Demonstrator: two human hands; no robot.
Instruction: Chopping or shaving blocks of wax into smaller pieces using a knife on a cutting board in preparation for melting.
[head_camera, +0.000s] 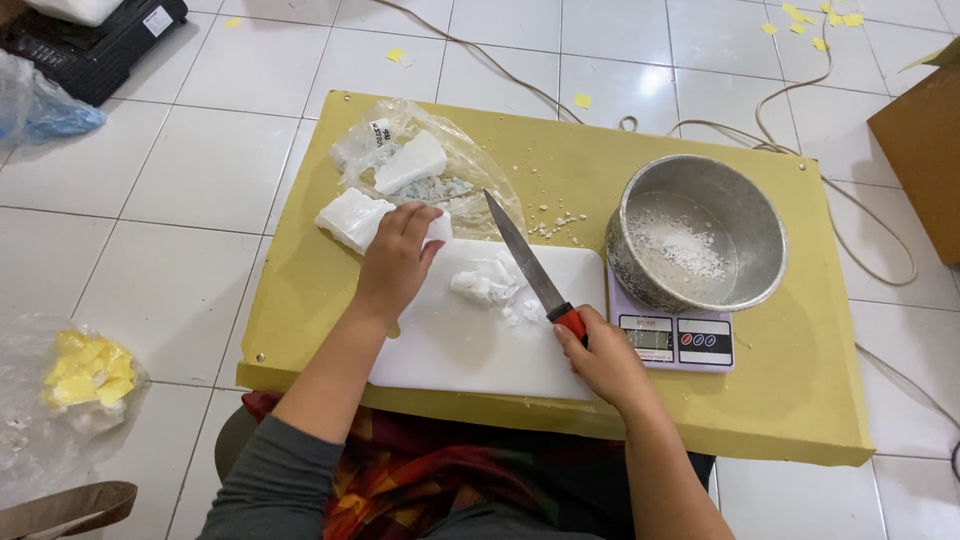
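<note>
My left hand (398, 257) grips a white waxy chunk (352, 218) at the far left corner of a white cutting board (470, 345). My right hand (600, 360) holds a knife (525, 262) by its red handle, the blade pointing away over the board. A small pile of white shavings (487, 282) lies on the board next to the blade. A clear plastic bag (455, 165) behind the board holds another white chunk (411, 163).
A metal bowl (700, 180) with white crumbs sits on a small digital scale (672, 340) to the right, all on a yellow board (800, 400) over a tiled floor. Cables (860, 215) run behind. Yellow pieces in a bag (85, 370) lie at left; a cardboard box (925, 140) at right.
</note>
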